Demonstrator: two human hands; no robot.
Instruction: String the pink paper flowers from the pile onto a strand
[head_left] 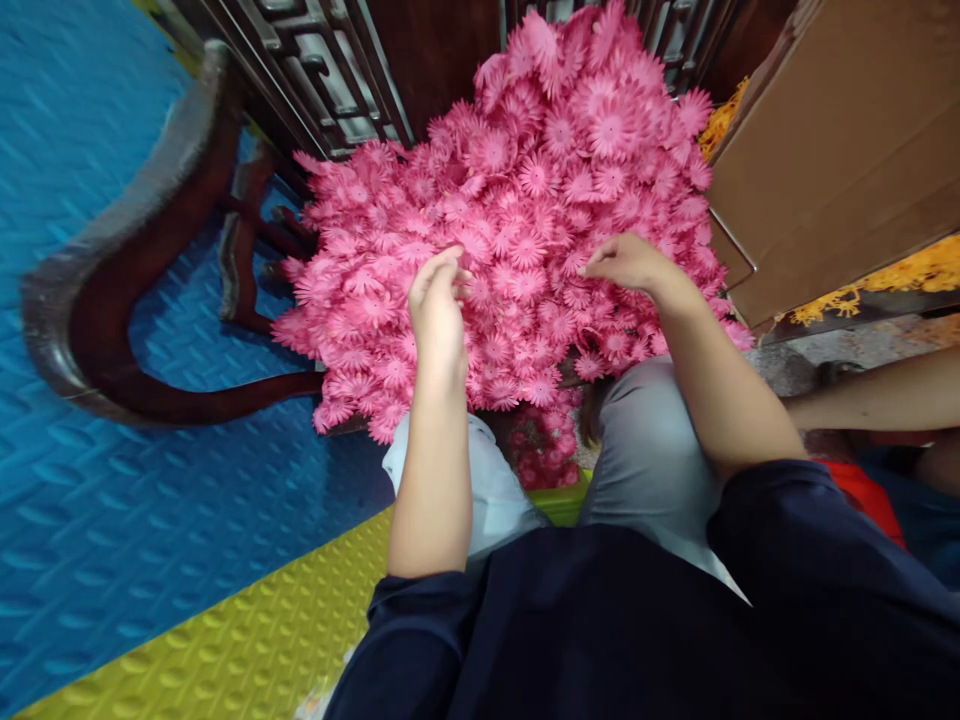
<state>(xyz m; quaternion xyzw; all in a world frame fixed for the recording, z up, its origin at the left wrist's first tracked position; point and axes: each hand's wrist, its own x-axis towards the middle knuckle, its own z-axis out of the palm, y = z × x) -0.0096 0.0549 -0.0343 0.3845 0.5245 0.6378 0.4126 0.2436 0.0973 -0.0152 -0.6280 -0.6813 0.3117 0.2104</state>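
A big heap of pink artificial flower heads (525, 200) fills the middle of the view, in front of my knees. My left hand (437, 305) rests on the heap's near side, its fingers bent together over the petals; whether it holds a flower is hidden. My right hand (628, 262) lies on the heap further right, fingers curled down into the flowers, so what they grip cannot be seen. More pink flowers (544, 450) lie in a green container (559, 500) between my legs.
A dark wooden chair (112, 300) curves at the left on a blue textured mat (112, 520), with a yellow mat (262, 640) near me. A cardboard box (840, 150) stands at the right beside yellow flowers (900, 275). Another person's arm (885, 395) reaches in from the right.
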